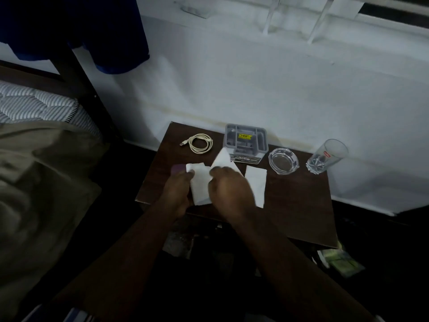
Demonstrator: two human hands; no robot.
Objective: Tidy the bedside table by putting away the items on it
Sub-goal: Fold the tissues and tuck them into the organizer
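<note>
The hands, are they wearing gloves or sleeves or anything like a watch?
No gloves. The left hand and right hand are both bare, and both forearms are bare for as far as the head view shows, with no sleeve edge in sight. No watch, ring or bracelet shows, though the picture is dim and a bit blurred, so something small could be missed.

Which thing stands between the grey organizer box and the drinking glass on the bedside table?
In the head view, a clear glass ashtray sits between the grey organizer box and the drinking glass, apart from both, on the bedside table.
</note>
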